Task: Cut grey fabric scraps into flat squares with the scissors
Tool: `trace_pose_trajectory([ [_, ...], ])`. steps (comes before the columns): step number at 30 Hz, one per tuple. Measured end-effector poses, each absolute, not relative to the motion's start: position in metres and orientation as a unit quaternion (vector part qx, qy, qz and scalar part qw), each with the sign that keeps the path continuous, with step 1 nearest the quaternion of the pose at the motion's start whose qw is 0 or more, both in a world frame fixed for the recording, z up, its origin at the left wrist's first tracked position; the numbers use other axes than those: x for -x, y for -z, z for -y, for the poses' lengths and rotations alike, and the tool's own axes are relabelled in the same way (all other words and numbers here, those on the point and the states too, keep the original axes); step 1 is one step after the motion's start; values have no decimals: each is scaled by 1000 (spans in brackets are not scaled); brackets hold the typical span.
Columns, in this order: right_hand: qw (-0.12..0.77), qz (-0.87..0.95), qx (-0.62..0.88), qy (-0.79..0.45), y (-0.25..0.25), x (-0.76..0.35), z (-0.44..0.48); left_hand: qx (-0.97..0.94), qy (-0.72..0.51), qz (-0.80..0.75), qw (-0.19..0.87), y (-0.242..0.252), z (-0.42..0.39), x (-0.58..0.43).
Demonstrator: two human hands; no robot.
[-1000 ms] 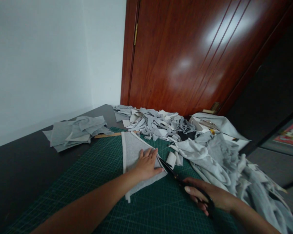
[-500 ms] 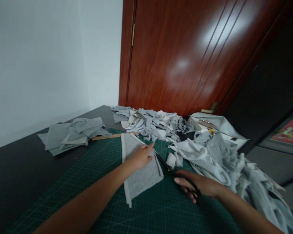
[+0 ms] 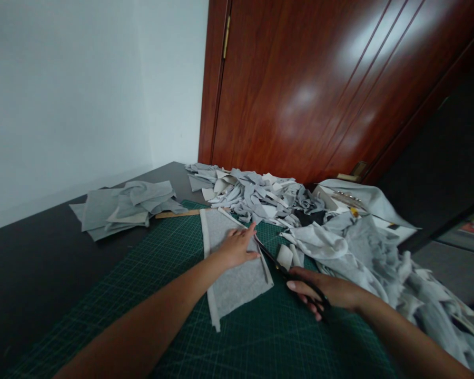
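Observation:
A grey fabric piece (image 3: 237, 289) with pale edge strips lies flat on the green cutting mat (image 3: 174, 321). My left hand (image 3: 239, 246) rests on its upper part, fingers stretched toward its right edge. My right hand (image 3: 310, 289) is wrapped round the handles of black scissors (image 3: 274, 261). Their blades point up and left and reach the fabric's right edge near my left fingertips; a narrow strip stands along that edge. Just right of the blades sits a small pale roll of fabric (image 3: 285, 257).
Behind the mat a heap of grey and white scraps (image 3: 256, 195) lies before the brown door (image 3: 284, 95). Flat grey pieces (image 3: 122, 208) are stacked at the left, near a wooden ruler (image 3: 177, 213). A white box (image 3: 332, 197) and crumpled grey cloth (image 3: 363, 252) fill the right side.
The whole view has shifted, with things now slightly further right. My left hand's fingers have spread a little more on the fabric. The scissors remain at its right edge.

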State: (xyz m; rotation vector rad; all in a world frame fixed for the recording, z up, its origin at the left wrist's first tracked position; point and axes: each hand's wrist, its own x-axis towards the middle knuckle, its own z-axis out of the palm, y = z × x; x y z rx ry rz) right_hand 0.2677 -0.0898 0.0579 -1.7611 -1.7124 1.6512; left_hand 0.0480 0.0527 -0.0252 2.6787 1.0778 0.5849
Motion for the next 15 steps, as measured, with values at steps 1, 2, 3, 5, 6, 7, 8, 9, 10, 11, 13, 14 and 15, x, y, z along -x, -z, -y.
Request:
trace_pose_trajectory([
  [1,92,575,592,-558,-58,-267,88,-904,-201,-365,98,26,-53,-48],
  [2,92,573,592,-558,-59,-266,87,-903,-205,-365,99,26,-53,-48],
  [3,92,573,594,-557,-60,-265,86,-902,-207,-366,100,26,-53,-48],
  [5,85,575,597,-552,-61,-262,84,-899,-209,-370,103,26,-52,-48],
  [6,80,577,600,-548,-62,-261,82,-898,-209,-371,105,26,-52,-48],
  [7,75,579,603,-544,-62,-259,81,-898,-210,-372,105,26,-52,-48],
  [8,72,582,606,-538,-62,-258,80,-897,-212,-373,107,25,-51,-48],
  [9,68,587,607,-532,-63,-256,78,-896,-213,-373,109,24,-51,-48],
  [10,65,592,606,-526,-62,-255,77,-895,-213,-375,113,23,-50,-48],
  [11,64,598,606,-521,-62,-254,76,-894,-211,-378,116,21,-49,-49],
  [13,67,604,605,-515,-61,-253,74,-891,-204,-388,121,18,-48,-49],
  [14,71,605,604,-514,-60,-253,74,-889,-201,-393,121,17,-47,-49],
  [15,79,603,605,-514,-60,-253,74,-888,-201,-397,121,16,-46,-49],
])
